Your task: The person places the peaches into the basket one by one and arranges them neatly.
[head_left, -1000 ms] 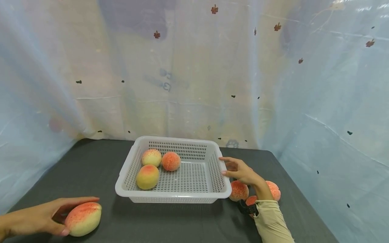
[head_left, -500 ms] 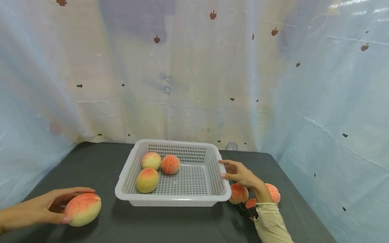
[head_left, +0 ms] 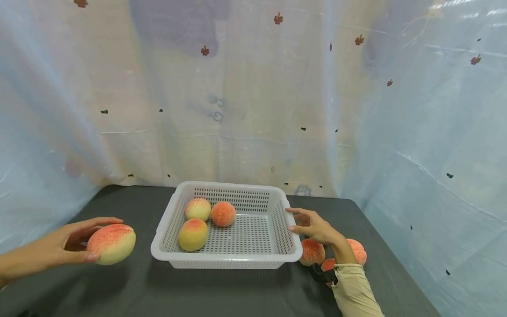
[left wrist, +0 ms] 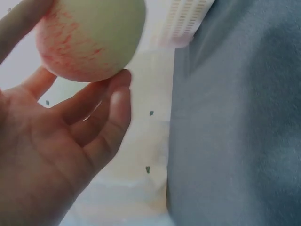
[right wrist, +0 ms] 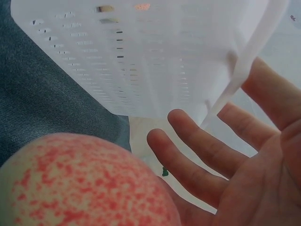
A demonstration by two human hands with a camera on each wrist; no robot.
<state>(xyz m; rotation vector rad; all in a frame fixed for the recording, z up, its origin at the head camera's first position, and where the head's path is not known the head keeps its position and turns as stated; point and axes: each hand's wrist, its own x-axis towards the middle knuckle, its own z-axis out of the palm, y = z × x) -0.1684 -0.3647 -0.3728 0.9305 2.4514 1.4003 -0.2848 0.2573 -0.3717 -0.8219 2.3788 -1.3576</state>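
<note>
A yellow peach with a red blush (head_left: 112,245) is in my left hand (head_left: 67,246), whose thumb and fingers grip it above the table. In the left wrist view, the peach (left wrist: 91,40) lies against the fingertips. My right hand (head_left: 314,224) touches the right rim of a white perforated plastic basket (head_left: 233,253). Its fingers (right wrist: 197,155) spread loosely outside the basket wall in the right wrist view. Inside the basket's left half sit a pale speckled peach (head_left: 198,209), an orange-red peach (head_left: 223,214) and a yellow peach (head_left: 192,234).
More peaches lie on the dark table (head_left: 206,293) around the right forearm: one by the basket's corner (head_left: 312,252), one partly behind the watch (head_left: 328,265), one farther right (head_left: 358,251). A patterned plastic curtain (head_left: 253,110) encloses the back and sides.
My left hand has lifted the peach up off the table, tilting it slightly. The right hand stays at the basket rim, and the basket and other peaches keep their places.
</note>
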